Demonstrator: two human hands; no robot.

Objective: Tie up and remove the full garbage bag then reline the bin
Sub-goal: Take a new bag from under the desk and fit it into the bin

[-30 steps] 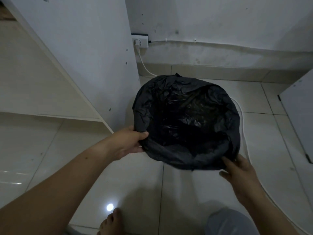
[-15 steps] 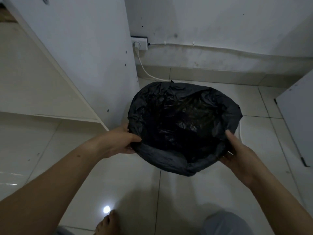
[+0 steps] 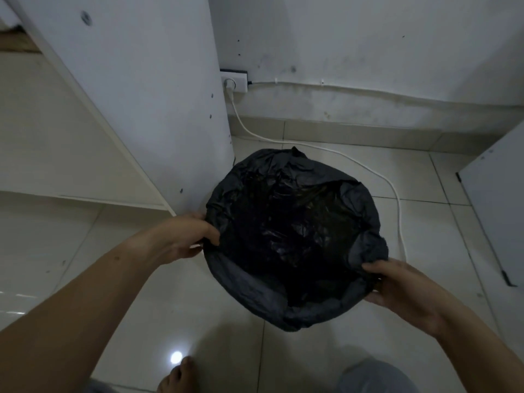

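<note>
- Fingers of our left hand [image 3: 181, 236] are curled closed over the left edge of the crinkled black plastic garbage bag [image 3: 295, 239], thumb on top of the folded rim and the other fingers hidden beneath it.
- Just behind that hand stands the tall white cabinet side panel [image 3: 147, 109]; the bag's left edge sits near its lower corner, though we cannot tell whether the two touch.
- Between our hands the bag lies open-mouthed and stretched round over what we take to be the bin, which the plastic hides completely; it stands on the glossy pale tiled floor [image 3: 198, 302]. The dark inside looks empty, so we judge the relining to be nearly done, with only the rim left to settle.
- Behind the bag a thin white power cord [image 3: 397, 199] runs from the white wall socket [image 3: 234, 80] and curves down the bag's right side, close to it.
- On the right, the fingers of our right hand [image 3: 405, 290] are closed on the near right edge of the bag, thumb over the fold, pinching the plastic.
- What could go wrong, in our judgement: pulling the thin film too hard over the rim could tear it; uneven tension between our hands could slip the far edge off; sliding the bin rightward could snag the cord.
</note>
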